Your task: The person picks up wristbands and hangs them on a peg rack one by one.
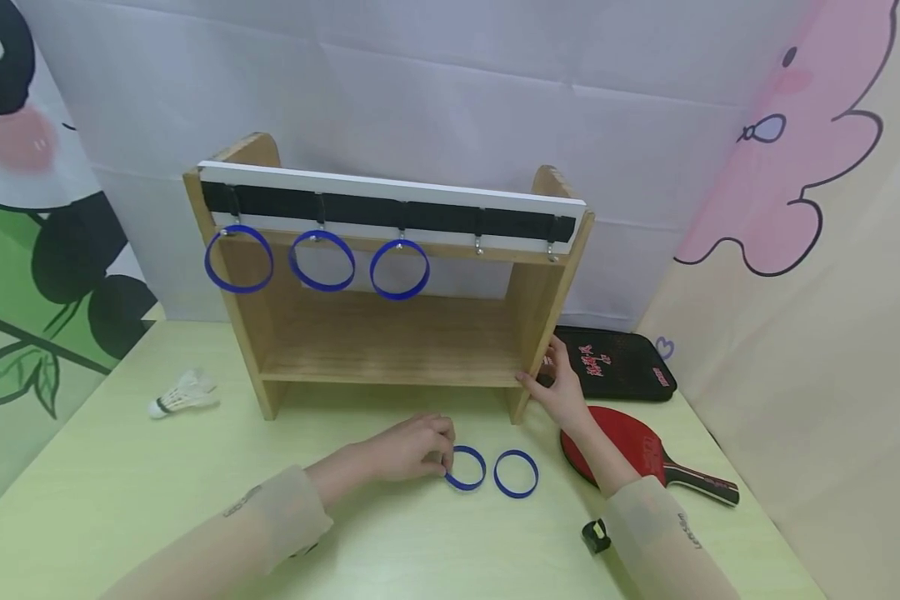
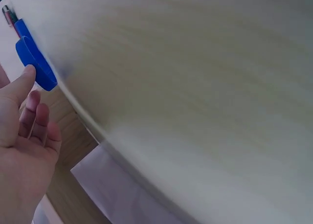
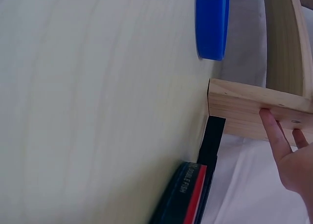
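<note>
On the table, my left hand [image 1: 418,447] pinches the left edge of a blue ring [image 1: 482,467]; the thumb lies against that blue ring [image 2: 36,63] in the left wrist view. A second blue ring [image 1: 516,474] lies flat just to its right. My right hand [image 1: 561,392] grips the right side panel of a wooden rack [image 1: 390,337]. Its thumb is at the panel's front edge, and the other fingers are on the outer side, partly hidden. Three blue rings [image 1: 400,270] hang from the rack's left hooks. Two metal hooks [image 1: 478,244] on the right hold nothing.
A red table tennis bat [image 1: 630,446] lies under the right forearm, with a black case [image 1: 618,364] behind it. Below them sits a small black object [image 1: 596,536]. A shuttlecock [image 1: 183,395] lies left of the rack. Fabric and painted walls stand behind.
</note>
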`<action>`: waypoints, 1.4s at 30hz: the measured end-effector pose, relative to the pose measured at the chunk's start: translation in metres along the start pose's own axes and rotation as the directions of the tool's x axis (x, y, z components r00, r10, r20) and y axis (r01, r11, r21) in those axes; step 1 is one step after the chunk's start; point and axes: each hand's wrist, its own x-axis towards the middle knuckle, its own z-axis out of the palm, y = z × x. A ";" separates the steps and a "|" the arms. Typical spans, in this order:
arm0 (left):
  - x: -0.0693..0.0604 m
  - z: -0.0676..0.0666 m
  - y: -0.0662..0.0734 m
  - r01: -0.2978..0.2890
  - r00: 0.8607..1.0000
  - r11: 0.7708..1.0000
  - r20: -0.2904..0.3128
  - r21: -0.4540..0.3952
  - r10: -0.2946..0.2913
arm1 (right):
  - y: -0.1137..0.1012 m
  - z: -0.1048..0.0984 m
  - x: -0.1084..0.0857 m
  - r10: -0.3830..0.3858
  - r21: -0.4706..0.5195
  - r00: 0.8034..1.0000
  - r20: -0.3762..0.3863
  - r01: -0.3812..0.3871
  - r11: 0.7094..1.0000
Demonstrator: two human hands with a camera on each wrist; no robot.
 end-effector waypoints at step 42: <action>-0.014 -0.082 0.035 0.068 0.984 0.978 -0.150 -0.198 -0.099 | -0.002 0.003 -0.001 0.023 -0.004 1.000 -0.002 -0.023 1.000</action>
